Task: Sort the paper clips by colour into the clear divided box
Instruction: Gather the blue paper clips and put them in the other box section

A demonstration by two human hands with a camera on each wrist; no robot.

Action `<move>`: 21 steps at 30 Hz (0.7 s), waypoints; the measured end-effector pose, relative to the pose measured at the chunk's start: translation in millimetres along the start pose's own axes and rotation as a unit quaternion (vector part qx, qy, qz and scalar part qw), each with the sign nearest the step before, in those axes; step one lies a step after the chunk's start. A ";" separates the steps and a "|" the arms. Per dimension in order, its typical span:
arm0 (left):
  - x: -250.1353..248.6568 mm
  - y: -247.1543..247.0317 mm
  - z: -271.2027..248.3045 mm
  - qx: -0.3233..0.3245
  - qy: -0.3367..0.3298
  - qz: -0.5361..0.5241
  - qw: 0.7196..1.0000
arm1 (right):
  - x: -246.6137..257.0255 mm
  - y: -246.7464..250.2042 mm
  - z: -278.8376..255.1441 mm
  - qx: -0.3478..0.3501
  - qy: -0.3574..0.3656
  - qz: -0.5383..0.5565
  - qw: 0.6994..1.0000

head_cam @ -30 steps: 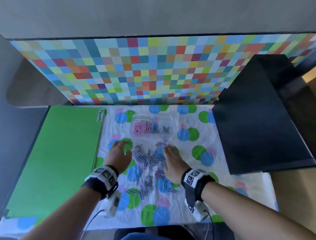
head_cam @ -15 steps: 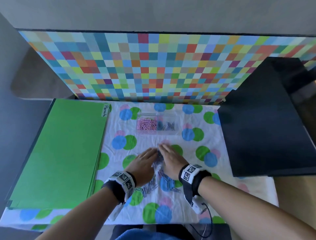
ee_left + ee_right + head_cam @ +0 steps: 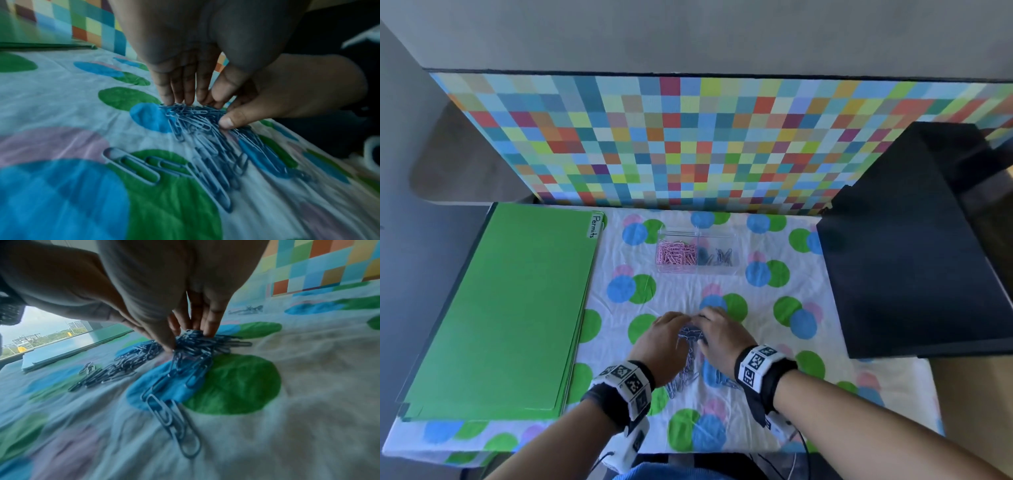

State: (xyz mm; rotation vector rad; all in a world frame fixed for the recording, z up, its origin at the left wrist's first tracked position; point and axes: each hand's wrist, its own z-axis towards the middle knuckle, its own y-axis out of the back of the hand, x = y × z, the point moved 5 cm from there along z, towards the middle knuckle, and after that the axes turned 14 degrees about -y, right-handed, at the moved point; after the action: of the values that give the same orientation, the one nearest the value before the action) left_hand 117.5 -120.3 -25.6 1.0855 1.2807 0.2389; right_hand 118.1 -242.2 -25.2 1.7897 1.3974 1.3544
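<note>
Leftmost, a green folder [image 3: 496, 308] labelled "Permits" lies on the spotted cloth [image 3: 774, 431] covering the table. Next, the left hand [image 3: 666, 346] has straight fingers [image 3: 180, 87] pressing into a heap of blue paper clips [image 3: 690, 334]. Opposite, the right hand [image 3: 722, 337] meets it, fingers likewise extended against the heap. Further back stands the clear divided box [image 3: 697, 272], pink clips [image 3: 676, 253] in its left compartment, a few blue ones in its right. Rightmost sits a black box [image 3: 914, 267].
</note>
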 end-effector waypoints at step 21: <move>-30.0 -4.3 40.7 -0.154 0.270 -0.728 0.610 | 15.4 71.3 1.6 -0.090 -0.065 0.264 0.958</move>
State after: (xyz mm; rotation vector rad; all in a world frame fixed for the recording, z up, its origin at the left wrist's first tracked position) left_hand 140.3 -164.0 -13.6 -0.6319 2.1686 -0.5061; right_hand 149.7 -253.0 39.7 2.1672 0.7185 1.5242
